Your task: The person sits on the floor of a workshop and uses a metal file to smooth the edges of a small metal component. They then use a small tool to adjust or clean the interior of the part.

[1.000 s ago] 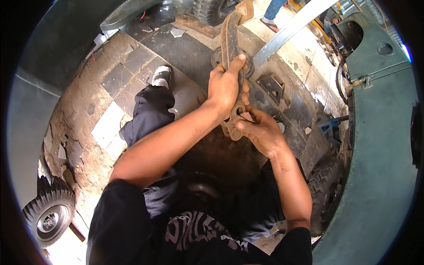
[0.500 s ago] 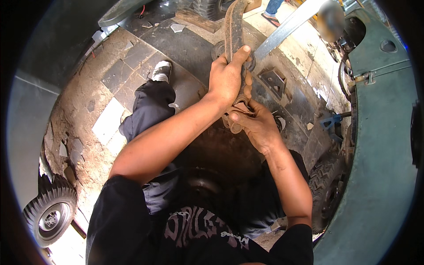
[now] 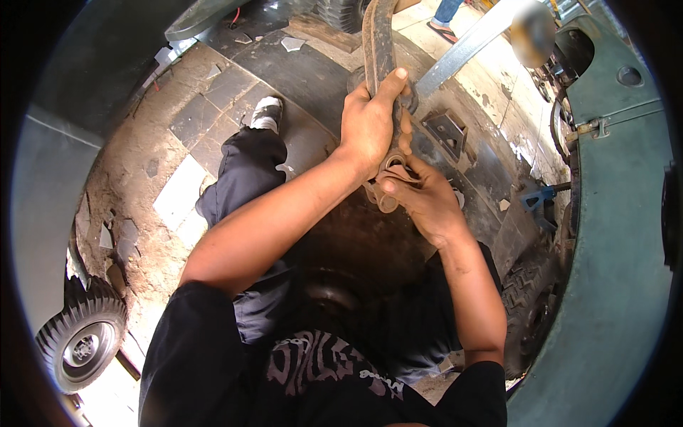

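A long, curved, rusty leaf spring (image 3: 380,43) runs from the top of the view down toward me. Its near end is a rolled eye (image 3: 393,165). My left hand (image 3: 370,124) is wrapped around the bar just above that eye, thumb lying along the top. At the eye, my right hand (image 3: 427,199) pinches a folded brown sheet (image 3: 405,174), which looks like sandpaper, between thumb and fingers. The sheet touches the eye; how far it goes inside is hidden by my fingers. Below the eye sits a small round rusty end (image 3: 388,203).
Green vehicle panels (image 3: 619,213) stand close on my right, a grey panel (image 3: 57,171) on my left. A tyre (image 3: 82,352) is at lower left. A metal post (image 3: 466,46) slants behind the spring. Broken tiles (image 3: 181,188) and a wooden block (image 3: 324,32) lie on the floor. Another person's foot (image 3: 442,32) shows beyond.
The view has shifted slightly. My right thumb and the brown sheet have moved a little at the spring's eye. My left hand keeps its hold on the bar.
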Demonstrator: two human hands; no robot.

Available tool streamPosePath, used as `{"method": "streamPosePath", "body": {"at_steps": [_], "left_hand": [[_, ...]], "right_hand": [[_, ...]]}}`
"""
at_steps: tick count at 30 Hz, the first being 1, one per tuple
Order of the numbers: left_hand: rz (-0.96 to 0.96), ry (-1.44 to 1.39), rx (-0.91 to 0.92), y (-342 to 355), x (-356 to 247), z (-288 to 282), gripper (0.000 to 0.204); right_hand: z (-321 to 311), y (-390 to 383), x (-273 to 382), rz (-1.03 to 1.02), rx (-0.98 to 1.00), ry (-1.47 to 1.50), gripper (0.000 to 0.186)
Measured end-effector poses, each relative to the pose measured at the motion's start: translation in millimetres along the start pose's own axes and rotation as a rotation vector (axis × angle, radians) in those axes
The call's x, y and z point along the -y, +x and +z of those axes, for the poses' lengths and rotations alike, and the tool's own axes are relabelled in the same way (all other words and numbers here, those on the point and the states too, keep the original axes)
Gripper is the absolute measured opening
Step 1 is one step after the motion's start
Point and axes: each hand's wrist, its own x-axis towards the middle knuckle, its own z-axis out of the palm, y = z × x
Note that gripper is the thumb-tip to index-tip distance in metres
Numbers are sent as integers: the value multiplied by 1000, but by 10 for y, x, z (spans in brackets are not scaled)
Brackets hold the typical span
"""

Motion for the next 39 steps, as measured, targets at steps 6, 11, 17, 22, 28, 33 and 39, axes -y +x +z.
{"method": "streamPosePath", "body": {"at_steps": [6, 11, 17, 22, 28, 33, 39], "left_hand": [[24, -89, -51, 66, -77, -108, 42], [55, -154, -46, 126, -174, -120, 41], [69, -111, -45, 96, -166, -101, 41], [62, -140, -44, 95, -162, -88, 41], [86, -146, -56, 110, -150, -99, 42], [109, -16, -29, 66, -132, -82, 44], [91, -51, 16, 26, -157, -80, 44]], "right_hand": [[-444, -216, 145, -64, -234, -152, 23], [-466, -269, 154, -78, -270, 182, 16], [-129, -181, 119, -74, -169, 138, 21], [19, -130, 25, -100, -143, 131, 20], [58, -140, 8, -85, -160, 134, 21], [127, -24, 8, -71, -202, 20, 22], [1, -66, -41, -145, -94, -7, 29]]}}
